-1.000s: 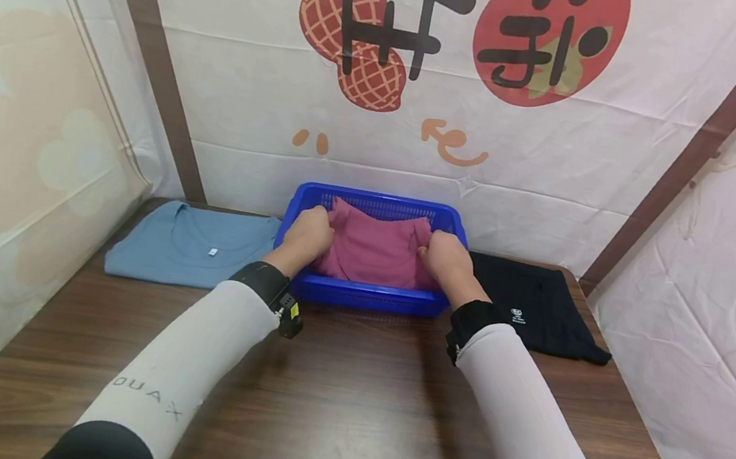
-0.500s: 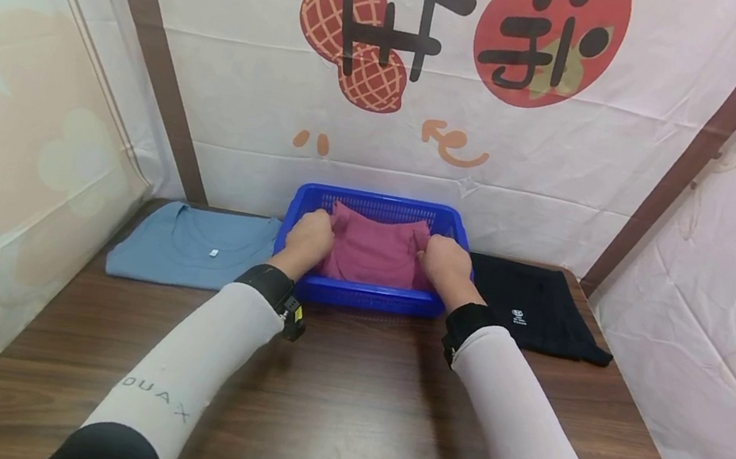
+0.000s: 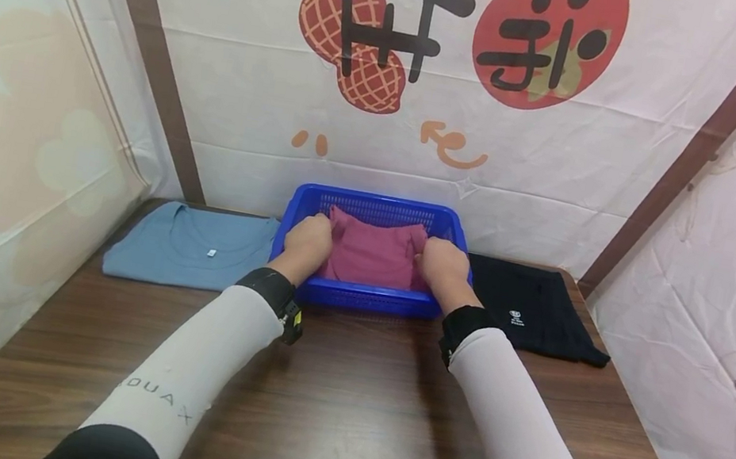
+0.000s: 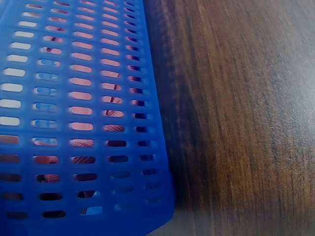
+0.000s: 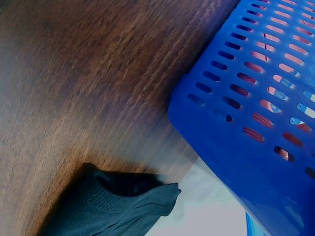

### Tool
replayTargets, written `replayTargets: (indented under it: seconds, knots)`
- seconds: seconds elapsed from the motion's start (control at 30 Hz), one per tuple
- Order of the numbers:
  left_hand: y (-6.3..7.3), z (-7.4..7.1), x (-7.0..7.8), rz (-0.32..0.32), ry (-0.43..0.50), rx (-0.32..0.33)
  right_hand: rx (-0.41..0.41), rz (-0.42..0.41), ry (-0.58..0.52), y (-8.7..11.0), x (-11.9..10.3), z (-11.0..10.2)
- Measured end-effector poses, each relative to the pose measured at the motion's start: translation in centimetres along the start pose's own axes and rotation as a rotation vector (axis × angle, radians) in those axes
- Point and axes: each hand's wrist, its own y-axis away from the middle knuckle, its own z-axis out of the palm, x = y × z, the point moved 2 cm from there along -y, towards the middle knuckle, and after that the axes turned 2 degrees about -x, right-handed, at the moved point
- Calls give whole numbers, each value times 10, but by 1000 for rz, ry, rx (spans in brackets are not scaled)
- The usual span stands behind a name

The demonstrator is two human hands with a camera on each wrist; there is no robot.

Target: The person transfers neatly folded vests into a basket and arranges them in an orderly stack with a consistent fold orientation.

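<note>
A folded, dusty-pink cloth garment [image 3: 374, 255] lies inside a rectangular blue plastic basket [image 3: 367, 298] with slotted walls, which stands at the far side of a brown wood-grain desk [image 3: 349, 395]. The person's left hand [image 3: 310, 241] is at the garment's left edge and the right hand [image 3: 443, 265] at its right edge, both reaching over the near rim. The fingers of both hands are curled and appear to grip the garment's sides, though the fingertips are partly hidden in the head view and neither wrist view shows them. Between the hands, the garment's far edge dips in the middle and rises to a corner at each end.

A folded blue-grey cloth shirt [image 3: 169, 254] with a small white neck label lies on the desk just left of the basket. A folded black cloth garment [image 3: 551, 307] with a small white print lies just right of it. Both forearms wear pale grey sleeves [image 3: 195, 363] and a black strap [image 3: 468, 324] at each wrist. Behind the desk hangs a white fabric backdrop [image 3: 250, 106] printed with red peanut shapes and bold black characters. In the left wrist view, pink shows through the basket's slots.
</note>
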Motion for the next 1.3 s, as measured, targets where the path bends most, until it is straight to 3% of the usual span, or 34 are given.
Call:
replayTargets:
  seconds: [0.73, 1.3]
  knots:
    - [-6, 7, -2, -1, -80, -8, -16, -19, 49, -3, -2, 2]
    - [-9, 10, -1, -7, -142, -79, -31, -9, 83, -4, -2, 6]
